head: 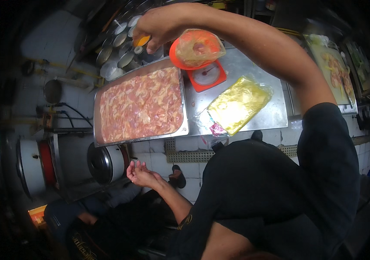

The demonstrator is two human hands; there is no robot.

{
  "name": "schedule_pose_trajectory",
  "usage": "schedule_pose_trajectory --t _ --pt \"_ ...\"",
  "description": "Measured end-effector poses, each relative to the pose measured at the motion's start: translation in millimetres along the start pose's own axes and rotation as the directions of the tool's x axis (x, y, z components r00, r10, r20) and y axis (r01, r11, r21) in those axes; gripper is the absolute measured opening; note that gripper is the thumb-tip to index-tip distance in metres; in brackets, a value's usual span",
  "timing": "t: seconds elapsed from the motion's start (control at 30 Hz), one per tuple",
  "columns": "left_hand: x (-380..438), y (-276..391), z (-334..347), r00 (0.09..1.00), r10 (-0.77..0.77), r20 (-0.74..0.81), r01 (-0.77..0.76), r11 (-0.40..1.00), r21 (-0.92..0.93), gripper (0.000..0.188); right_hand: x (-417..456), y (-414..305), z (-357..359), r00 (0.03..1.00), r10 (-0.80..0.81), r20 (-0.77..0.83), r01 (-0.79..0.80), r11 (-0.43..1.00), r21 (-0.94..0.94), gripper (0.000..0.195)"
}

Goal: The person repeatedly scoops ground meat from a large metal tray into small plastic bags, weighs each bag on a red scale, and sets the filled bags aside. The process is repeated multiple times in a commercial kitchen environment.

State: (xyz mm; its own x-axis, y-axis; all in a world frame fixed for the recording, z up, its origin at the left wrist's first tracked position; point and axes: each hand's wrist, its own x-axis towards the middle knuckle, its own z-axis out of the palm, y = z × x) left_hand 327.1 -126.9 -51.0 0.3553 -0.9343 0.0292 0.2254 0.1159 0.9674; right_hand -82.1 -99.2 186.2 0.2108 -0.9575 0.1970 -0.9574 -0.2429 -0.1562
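Observation:
My right hand (152, 29) reaches across the steel table to the far left, among several seasoning containers (120, 40). Between its thumb and fingers is a small orange object (143, 41), which the hand partly hides. My left hand (142, 175) hangs low beside the table, palm up, with loosely curled fingers and nothing in it. A deep steel tray (185, 122) of raw, pale pink meat (141, 105) lies before me. Right of it stands an orange kitchen scale (206, 76). Its orange bowl (176, 60) holds a clear plastic bag (199, 48) with something orange-pink inside.
A stack of yellow plastic bags (240, 105) lies on the steel table (263, 120). Lidded pots (102, 162) stand at left. Farther right, a cutting board (334, 74) carries meat pieces. A person in dark clothes (107, 221) is at lower left.

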Motion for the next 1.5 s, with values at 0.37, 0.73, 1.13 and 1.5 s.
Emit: schedule_pose_trajectory --t 0.37,0.73,1.13,1.5 --pt "7 1 24 0.991 0.065 0.12 -0.064 0.998 -0.01 0.025 -23 -13 67 0.967 0.03 0.253 -0.112 0.943 0.313 0.017" --pt "2 -1 -14 0.999 0.003 -0.047 0.0 0.998 0.069 0.026 35 -62 225 0.886 0.177 0.428 -0.182 0.983 -0.028 0.023" --pt "4 -27 -53 0.986 -0.068 -0.154 0.086 0.99 0.115 0.025 50 -31 224 0.89 0.098 0.446 -0.21 0.955 0.21 0.024" --pt "1 -30 -12 0.998 -0.06 -0.013 0.061 0.993 0.103 0.025 1 -40 43 0.999 0.047 0.021 -0.051 0.918 0.393 0.022"
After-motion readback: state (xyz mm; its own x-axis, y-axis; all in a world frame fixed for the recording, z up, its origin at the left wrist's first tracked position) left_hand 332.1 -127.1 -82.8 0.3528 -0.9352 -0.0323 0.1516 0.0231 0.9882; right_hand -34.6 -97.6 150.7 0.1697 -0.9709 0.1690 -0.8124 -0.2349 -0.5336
